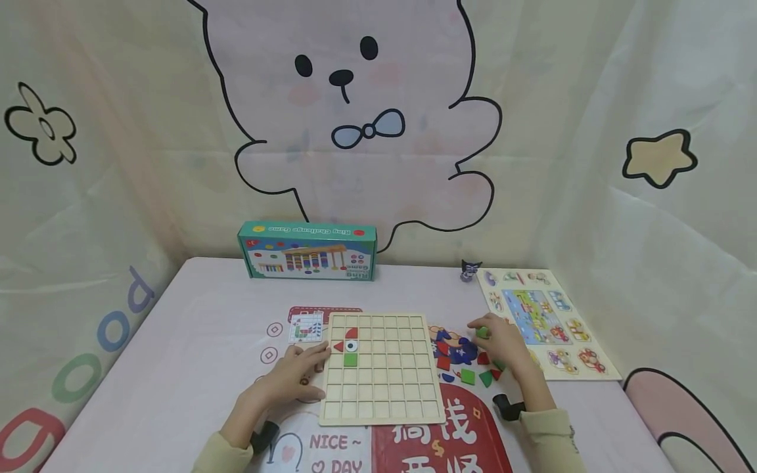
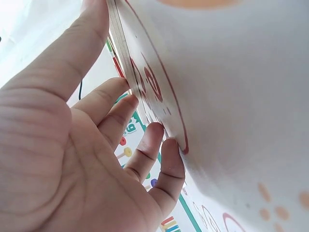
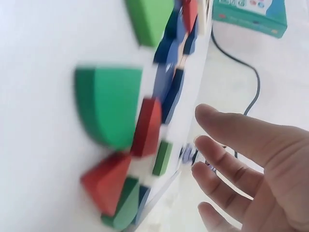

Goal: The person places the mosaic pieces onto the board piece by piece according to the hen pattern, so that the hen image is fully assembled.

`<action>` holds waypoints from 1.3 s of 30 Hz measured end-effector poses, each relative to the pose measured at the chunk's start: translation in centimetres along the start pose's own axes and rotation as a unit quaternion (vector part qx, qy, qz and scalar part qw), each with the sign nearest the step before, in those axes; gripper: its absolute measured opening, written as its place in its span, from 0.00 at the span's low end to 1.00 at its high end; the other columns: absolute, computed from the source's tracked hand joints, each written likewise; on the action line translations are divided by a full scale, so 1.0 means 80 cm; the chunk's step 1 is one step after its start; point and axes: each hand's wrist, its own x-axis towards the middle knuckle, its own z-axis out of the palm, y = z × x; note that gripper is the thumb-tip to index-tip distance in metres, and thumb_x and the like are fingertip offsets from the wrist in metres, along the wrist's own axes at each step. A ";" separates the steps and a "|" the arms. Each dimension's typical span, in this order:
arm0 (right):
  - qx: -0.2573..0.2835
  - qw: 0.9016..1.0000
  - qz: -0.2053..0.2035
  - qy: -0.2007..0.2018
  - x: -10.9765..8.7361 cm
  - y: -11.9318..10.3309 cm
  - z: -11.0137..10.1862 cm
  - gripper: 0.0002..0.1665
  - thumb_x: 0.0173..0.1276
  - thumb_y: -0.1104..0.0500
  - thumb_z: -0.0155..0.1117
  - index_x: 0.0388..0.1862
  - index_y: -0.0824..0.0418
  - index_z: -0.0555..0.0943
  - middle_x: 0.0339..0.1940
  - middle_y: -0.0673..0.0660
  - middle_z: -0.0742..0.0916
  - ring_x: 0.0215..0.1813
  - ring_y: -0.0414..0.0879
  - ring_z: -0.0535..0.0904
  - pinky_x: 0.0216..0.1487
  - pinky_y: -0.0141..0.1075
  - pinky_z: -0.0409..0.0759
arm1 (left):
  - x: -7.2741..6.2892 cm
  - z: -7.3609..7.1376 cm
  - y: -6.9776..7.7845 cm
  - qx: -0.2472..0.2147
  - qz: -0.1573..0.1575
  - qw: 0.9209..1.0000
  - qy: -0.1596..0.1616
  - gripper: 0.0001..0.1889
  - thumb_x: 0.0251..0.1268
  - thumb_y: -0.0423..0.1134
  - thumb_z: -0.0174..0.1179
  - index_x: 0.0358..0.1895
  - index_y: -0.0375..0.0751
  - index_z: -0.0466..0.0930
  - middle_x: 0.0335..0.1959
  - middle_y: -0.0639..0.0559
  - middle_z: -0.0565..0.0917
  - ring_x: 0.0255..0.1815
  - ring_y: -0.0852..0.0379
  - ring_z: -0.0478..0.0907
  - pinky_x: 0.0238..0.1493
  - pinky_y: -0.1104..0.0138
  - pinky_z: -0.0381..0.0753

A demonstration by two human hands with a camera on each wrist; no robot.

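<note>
A wooden grid board (image 1: 390,381) lies flat on the table. Near its upper left sit a red curved piece (image 1: 351,333), a red triangle (image 1: 339,346), an eye tile (image 1: 351,345) and a green square (image 1: 351,360). My left hand (image 1: 296,374) rests against the board's left edge, fingers spread and lightly bent. To the right, my right hand (image 1: 501,341) hovers over loose coloured pieces, its fingers apart and holding nothing in the right wrist view. A green quarter-round piece (image 3: 110,106) and a red block (image 3: 146,128) lie near it. In the head view a green piece (image 1: 483,332) shows by its fingertips.
A printed pattern card (image 1: 306,327) lies at the board's upper left. Behind stands a green game box (image 1: 307,253). A small dark figurine (image 1: 470,270) stands at the back, next to a picture puzzle board (image 1: 582,328) on the right.
</note>
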 end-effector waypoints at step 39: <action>-0.009 0.998 0.062 -0.011 0.004 0.013 -0.004 0.18 0.55 0.58 0.65 0.46 0.60 0.81 0.41 0.58 0.82 0.36 0.49 0.75 0.36 0.43 0.74 | 0.001 -0.001 0.000 -0.011 -0.012 1.000 -0.002 0.41 0.44 0.51 0.70 0.67 0.50 0.66 0.71 0.56 0.60 0.45 0.57 0.58 0.40 0.64 0.64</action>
